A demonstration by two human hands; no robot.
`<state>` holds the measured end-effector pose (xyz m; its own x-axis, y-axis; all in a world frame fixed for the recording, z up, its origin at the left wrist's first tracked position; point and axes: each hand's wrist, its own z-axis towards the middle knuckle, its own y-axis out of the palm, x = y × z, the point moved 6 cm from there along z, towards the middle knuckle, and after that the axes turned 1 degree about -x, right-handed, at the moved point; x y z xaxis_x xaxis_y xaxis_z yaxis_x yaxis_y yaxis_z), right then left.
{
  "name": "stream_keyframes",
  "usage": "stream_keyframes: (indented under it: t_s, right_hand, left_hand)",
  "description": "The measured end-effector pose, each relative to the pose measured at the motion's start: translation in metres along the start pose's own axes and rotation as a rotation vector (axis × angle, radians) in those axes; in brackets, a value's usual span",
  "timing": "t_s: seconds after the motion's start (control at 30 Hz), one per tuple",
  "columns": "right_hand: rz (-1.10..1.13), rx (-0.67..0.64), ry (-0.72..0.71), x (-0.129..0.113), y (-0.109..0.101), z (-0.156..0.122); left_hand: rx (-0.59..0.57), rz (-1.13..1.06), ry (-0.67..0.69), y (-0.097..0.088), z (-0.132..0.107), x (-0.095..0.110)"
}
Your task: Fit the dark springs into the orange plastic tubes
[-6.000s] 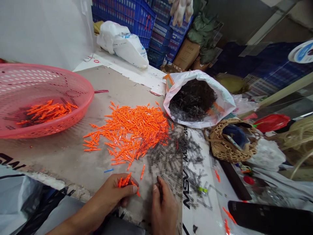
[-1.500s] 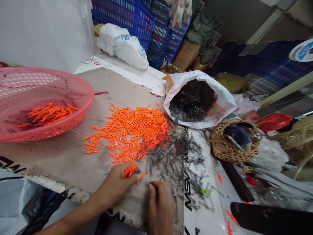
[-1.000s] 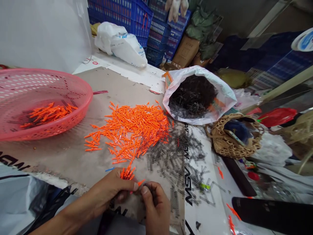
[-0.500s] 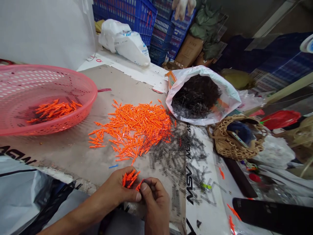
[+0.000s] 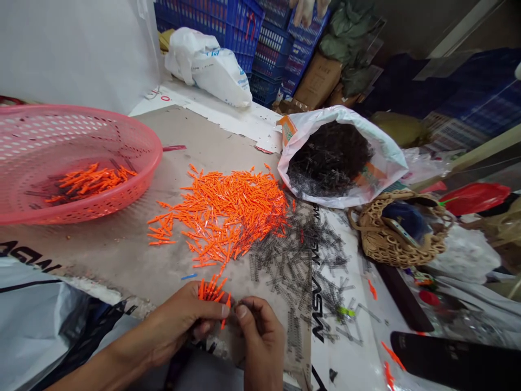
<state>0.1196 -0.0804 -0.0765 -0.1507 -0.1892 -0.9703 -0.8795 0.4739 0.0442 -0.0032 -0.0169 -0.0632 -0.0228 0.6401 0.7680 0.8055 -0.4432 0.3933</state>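
My left hand (image 5: 179, 323) clenched a bunch of orange plastic pieces (image 5: 210, 290), long axes angled up and away, just beside my right fingers (image 5: 243, 311), pinched closed on something too small to tell.

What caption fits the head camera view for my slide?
Left hand holds orange plastic pieces; right hand pinches something small beside scattered dark metal springs.

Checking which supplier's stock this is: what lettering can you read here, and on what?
"MSV": black print on the white sheet, turned sideways.
Black lettering on the cardboard: too blurred to read.
Blue print on the white sack: too small to read.
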Motion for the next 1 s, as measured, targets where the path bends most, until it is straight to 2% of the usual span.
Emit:
stream_keyframes:
  t_s: [0.07, 0.2, 0.53, 0.7, 1.0]
  right_hand:
    - [-0.07, 0.042, -0.094, -0.008, -0.003, -0.003]
    - [-0.141, 0.019, -0.22, -0.02, -0.001, -0.007]
    - [-0.16, -0.015, -0.177, -0.016, 0.005, -0.008]
    - [-0.213, -0.023, -0.223, -0.023, 0.007, -0.009]
    - [-0.254, -0.032, -0.266, -0.027, 0.007, -0.011]
  left_hand:
    - [0.056, -0.032, -0.005, -0.001, -0.001, 0.003]
    - [0.111, -0.075, 0.008, 0.001, -0.002, 0.006]
    - [0.13, 0.029, 0.081, -0.004, -0.003, 0.002]
    - [0.142, 0.119, 0.089, -0.006, -0.004, 0.002]
    - [0.183, 0.29, 0.162, -0.006, -0.008, 0.014]
